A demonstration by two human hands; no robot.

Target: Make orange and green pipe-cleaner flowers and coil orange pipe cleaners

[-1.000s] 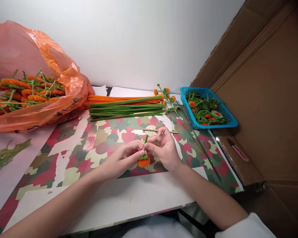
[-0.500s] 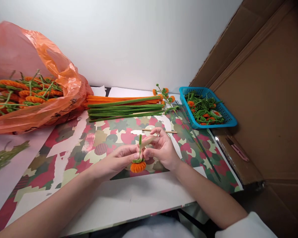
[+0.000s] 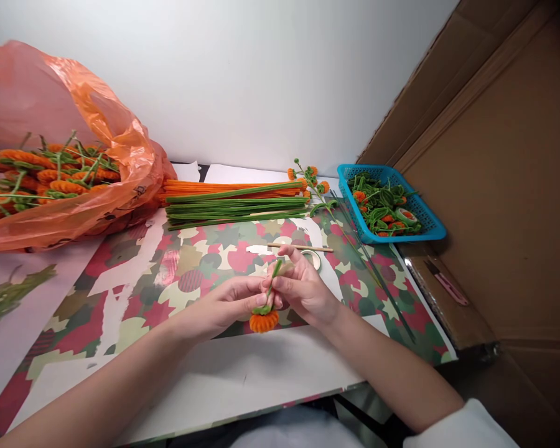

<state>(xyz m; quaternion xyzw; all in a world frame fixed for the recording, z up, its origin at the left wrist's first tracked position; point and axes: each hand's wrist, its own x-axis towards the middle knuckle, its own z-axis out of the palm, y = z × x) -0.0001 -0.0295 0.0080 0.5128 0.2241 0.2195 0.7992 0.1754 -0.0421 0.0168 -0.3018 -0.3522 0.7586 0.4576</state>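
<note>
- The orange flower (image 3: 264, 322) is hanging head-down between the two hands, its green collar sitting just below the fingertips and its fuzzy green stem (image 3: 277, 268) slanting up to the right between them.
- The fingers of the left hand (image 3: 231, 303) are pinching narrowly at the stem's base, the thumb lying just above the collar.
- The fingers of the right hand (image 3: 310, 294) are closing narrowly around the stem higher up, thumb against it, the index finger arching above.
- Both forearms are reaching in from the lower corners and converging over the patterned surface (image 3: 210, 249).
- The flower head is showing plush, rounded ridges, like a small ribbed cushion.
- A pale ring-shaped roll (image 3: 313, 259) is showing behind the right hand; whether the fingers are touching it, one cannot tell.
- A slim wooden stick (image 3: 324, 249) is lying just beyond that hand.
- Straight, fuzzy green stems (image 3: 233, 210) and orange stems (image 3: 224, 187) are lying bundled farther back.
</note>
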